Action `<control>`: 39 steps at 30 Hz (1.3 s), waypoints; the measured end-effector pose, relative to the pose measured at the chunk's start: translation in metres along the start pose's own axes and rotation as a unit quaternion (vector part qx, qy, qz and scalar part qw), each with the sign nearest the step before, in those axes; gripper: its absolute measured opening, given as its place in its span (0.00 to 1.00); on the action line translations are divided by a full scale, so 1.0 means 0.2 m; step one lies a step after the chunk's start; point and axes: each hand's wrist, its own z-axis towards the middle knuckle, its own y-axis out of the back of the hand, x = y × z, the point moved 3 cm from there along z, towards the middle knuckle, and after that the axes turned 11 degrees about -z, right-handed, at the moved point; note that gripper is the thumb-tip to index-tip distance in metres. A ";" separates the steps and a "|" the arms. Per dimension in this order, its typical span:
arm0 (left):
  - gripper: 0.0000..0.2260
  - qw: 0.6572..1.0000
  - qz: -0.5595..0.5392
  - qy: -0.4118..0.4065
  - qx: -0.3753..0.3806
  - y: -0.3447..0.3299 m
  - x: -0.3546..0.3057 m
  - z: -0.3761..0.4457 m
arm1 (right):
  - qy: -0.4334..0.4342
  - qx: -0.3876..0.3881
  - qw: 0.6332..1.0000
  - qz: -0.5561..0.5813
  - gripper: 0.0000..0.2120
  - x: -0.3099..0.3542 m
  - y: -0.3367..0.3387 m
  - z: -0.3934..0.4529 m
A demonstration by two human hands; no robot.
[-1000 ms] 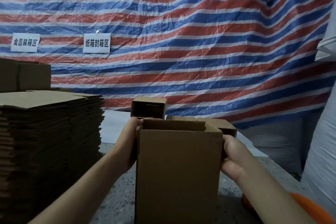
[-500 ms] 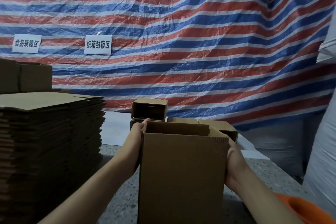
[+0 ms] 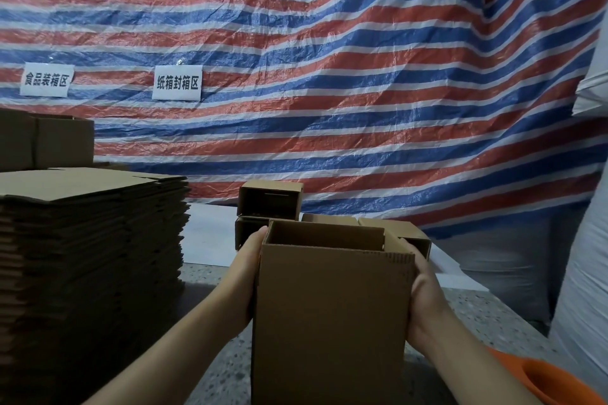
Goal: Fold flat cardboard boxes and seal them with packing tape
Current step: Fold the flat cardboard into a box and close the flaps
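Observation:
An upright brown cardboard box [image 3: 332,316] with its top open stands in front of me on the speckled table [image 3: 223,371]. My left hand [image 3: 246,276] lies flat against its left wall, fingertips up at the top corner. My right hand [image 3: 426,293] presses flat on its right wall, its fingers reaching up toward the top rim. The box is squeezed between both palms. Its bottom is out of view.
A tall stack of flat cardboard blanks [image 3: 88,240] fills the left side. Several assembled small boxes [image 3: 269,199] sit behind the held box. An orange object [image 3: 552,378] lies at the lower right, beside a white sack [image 3: 585,273]. A striped tarp hangs behind.
The box has shifted slightly right and away from me. Both hands slid forward along its sides, and the right hand's fingers flattened against the wall.

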 end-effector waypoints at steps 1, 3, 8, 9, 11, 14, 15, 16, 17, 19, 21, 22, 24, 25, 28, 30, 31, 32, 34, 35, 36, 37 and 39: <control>0.20 1.000 0.001 0.001 0.004 0.01 0.00 0.01 | -0.001 -0.001 1.000 0.003 0.31 0.00 0.00 0.00; 0.18 1.000 0.008 0.005 0.001 0.02 0.01 0.02 | -0.001 0.000 1.000 0.004 0.31 0.00 0.01 0.00; 0.08 0.996 0.072 -0.002 0.053 -0.01 0.01 0.00 | -0.014 0.007 1.000 0.010 0.33 -0.01 0.02 0.00; 0.10 0.994 0.086 -0.005 0.065 -0.01 0.00 -0.01 | -0.017 0.008 1.000 0.012 0.34 -0.02 0.02 0.00; 0.12 0.993 0.096 -0.006 0.070 -0.01 0.00 0.00 | -0.017 0.010 1.000 0.011 0.34 -0.02 0.03 0.01; 0.11 0.993 0.093 -0.012 0.070 0.01 0.01 0.00 | -0.010 0.021 1.000 0.000 0.32 -0.02 0.03 0.01; 0.11 0.994 0.088 -0.015 0.068 0.01 0.01 0.00 | -0.008 0.030 1.000 0.001 0.31 -0.02 0.02 0.02; 0.11 0.994 0.085 -0.019 0.062 0.01 0.02 0.01 | -0.002 0.036 0.999 0.000 0.29 -0.01 0.02 0.02; 0.10 0.995 0.086 -0.022 0.054 0.01 0.02 0.02 | 0.008 0.045 0.999 -0.004 0.26 -0.01 0.02 0.01; 0.12 0.994 0.097 -0.030 0.038 0.01 0.03 0.06 | 0.024 0.057 0.998 -0.009 0.21 0.00 0.03 0.00; 0.15 0.995 0.092 -0.036 0.034 0.01 0.03 0.09 | 0.016 0.068 0.998 -0.008 0.21 -0.01 0.03 0.01; 0.16 0.995 0.087 -0.036 0.036 0.02 0.04 0.10 | 0.006 0.066 0.998 -0.007 0.23 -0.02 0.03 0.01; 0.16 0.996 0.075 -0.038 0.042 0.02 0.04 0.11 | -0.009 0.047 0.999 -0.013 0.25 -0.04 0.05 0.02; 0.16 0.996 0.064 -0.042 0.038 0.02 0.04 0.10 | -0.011 0.044 0.999 -0.017 0.25 -0.04 0.05 0.02; 0.18 0.997 0.034 -0.064 0.004 0.03 0.04 0.08 | -0.017 0.074 0.997 -0.011 0.25 -0.04 0.03 0.01; 0.17 0.996 0.032 -0.086 -0.001 0.04 0.04 0.07 | -0.026 0.096 0.995 -0.007 0.21 -0.03 0.03 0.00; 0.16 0.995 0.032 -0.096 0.006 0.05 0.04 0.06 | -0.027 0.106 0.994 -0.008 0.18 -0.02 0.02 0.00; 0.14 0.994 0.030 -0.104 0.017 0.05 0.04 0.06 | -0.030 0.111 0.993 -0.012 0.17 -0.02 0.02 0.01; 0.09 0.992 0.032 -0.116 0.042 0.06 0.03 0.03 | -0.031 0.118 0.992 -0.035 0.21 -0.01 0.04 0.02; 0.08 0.991 0.042 -0.118 0.054 0.06 0.03 0.03 | -0.034 0.119 0.991 -0.049 0.21 -0.01 0.04 0.02; 0.10 0.989 0.055 -0.118 0.066 0.06 0.03 0.03 | -0.036 0.125 0.990 -0.056 0.19 0.00 0.04 0.02; 0.11 0.988 0.070 -0.113 0.073 0.06 0.03 0.03 | -0.036 0.131 0.989 -0.060 0.17 0.01 0.03 0.00; 0.13 0.988 0.094 -0.091 0.075 0.07 0.02 0.04 | -0.032 0.140 0.987 -0.074 0.17 0.02 0.02 -0.01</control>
